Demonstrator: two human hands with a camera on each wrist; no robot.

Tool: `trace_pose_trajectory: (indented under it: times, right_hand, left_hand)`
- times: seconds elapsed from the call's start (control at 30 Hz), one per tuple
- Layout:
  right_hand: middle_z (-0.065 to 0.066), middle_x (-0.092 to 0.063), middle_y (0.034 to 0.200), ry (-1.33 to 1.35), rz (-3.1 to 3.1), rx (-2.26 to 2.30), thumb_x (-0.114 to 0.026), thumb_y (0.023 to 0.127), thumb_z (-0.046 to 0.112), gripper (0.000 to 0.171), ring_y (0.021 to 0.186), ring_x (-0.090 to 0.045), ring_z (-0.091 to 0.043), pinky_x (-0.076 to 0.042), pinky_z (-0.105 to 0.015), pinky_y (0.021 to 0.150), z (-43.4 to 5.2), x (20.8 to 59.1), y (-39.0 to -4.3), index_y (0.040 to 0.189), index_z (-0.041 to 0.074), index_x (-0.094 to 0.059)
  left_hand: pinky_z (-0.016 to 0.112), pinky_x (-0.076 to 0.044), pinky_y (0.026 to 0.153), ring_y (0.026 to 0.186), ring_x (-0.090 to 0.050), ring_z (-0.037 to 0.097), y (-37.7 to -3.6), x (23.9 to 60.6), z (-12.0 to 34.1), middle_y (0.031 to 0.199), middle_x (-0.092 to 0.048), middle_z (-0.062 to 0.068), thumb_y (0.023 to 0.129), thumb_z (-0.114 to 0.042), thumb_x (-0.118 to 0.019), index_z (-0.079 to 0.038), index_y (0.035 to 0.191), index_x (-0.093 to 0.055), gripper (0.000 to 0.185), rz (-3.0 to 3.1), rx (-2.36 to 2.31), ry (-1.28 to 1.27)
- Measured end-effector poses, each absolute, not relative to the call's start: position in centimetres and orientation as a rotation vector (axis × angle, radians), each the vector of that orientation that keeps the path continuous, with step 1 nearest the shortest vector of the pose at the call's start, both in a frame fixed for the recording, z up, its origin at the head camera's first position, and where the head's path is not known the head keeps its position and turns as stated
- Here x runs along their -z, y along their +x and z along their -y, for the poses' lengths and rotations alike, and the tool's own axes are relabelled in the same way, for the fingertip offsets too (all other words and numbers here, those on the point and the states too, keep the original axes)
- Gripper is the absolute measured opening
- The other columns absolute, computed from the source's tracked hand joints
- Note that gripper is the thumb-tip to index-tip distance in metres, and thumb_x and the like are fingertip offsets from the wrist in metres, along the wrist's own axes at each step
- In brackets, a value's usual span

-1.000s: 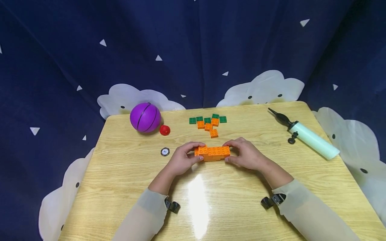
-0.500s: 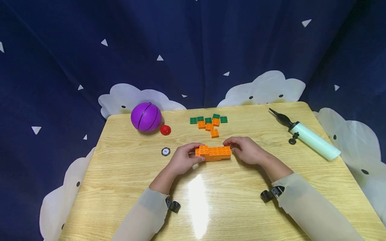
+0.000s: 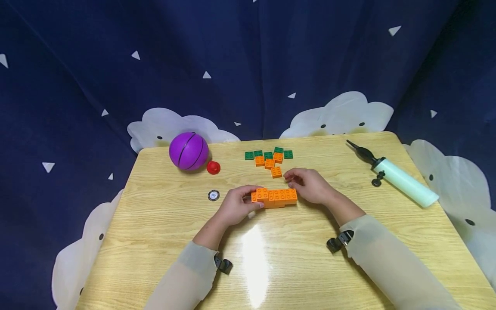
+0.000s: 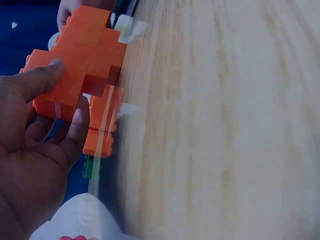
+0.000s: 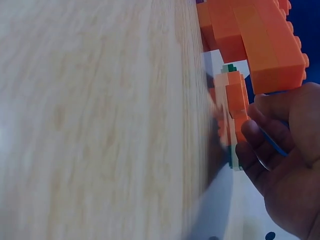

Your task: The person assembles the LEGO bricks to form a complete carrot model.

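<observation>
The left hand [image 3: 237,207] grasps the left end of an orange brick assembly [image 3: 279,197] with thumb and fingers, the assembly being located between the two hands over the wooden table [image 3: 155,232]; whether it touches the surface cannot be determined. The right hand [image 3: 312,187], its fingers loosely bent and grasping nothing, is just beside the assembly's right end, near the closest loose orange brick [image 3: 276,172]. Green bricks [image 3: 249,156] lie farther back.

The right of the hands [image 5: 292,172] (fingers bent) is beside joined orange bricks [image 5: 260,40].
</observation>
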State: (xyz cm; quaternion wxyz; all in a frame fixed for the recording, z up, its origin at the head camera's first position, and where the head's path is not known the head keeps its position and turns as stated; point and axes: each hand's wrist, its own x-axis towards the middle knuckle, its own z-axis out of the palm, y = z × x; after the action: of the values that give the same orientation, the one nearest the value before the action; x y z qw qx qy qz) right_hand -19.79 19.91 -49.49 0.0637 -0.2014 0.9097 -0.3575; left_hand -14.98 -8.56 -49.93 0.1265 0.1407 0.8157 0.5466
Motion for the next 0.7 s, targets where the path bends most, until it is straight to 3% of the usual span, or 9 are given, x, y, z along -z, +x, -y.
trace_pose_trajectory:
  times: [0.43, 0.7]
  right_hand:
    - [-0.006, -0.068, 0.109, -0.56, -2.76, 1.125, -0.077, 0.096, 0.02, 0.032, 0.091, -0.058, -0.023, -0.05, -0.038, 0.081, -19.2, 50.0, -21.7, 0.125, 0.008, -0.069]
    - [-0.009, -0.064, 0.127, -0.587, -2.787, 1.076, -0.082, 0.091, 0.024, 0.048, 0.106, -0.063, -0.027, -0.054, -0.044, 0.095, -18.7, 50.4, -23.0, 0.133, 0.008, -0.066]
  left_hand:
    - [0.028, -0.059, 0.085, 0.104, -0.07, 0.012, -15.0, 50.3, 8.6, 0.126, -0.07, -0.001, 0.089, -0.019, -0.085, -0.02, 0.13, -0.073, 0.043, -2.419, -1.557, 0.408]
    - [0.028, -0.058, 0.087, 0.108, -0.069, 0.012, -15.2, 50.4, 8.6, 0.129, -0.07, -0.002, 0.089, -0.021, -0.084, -0.021, 0.132, -0.072, 0.044, -2.432, -1.543, 0.435]
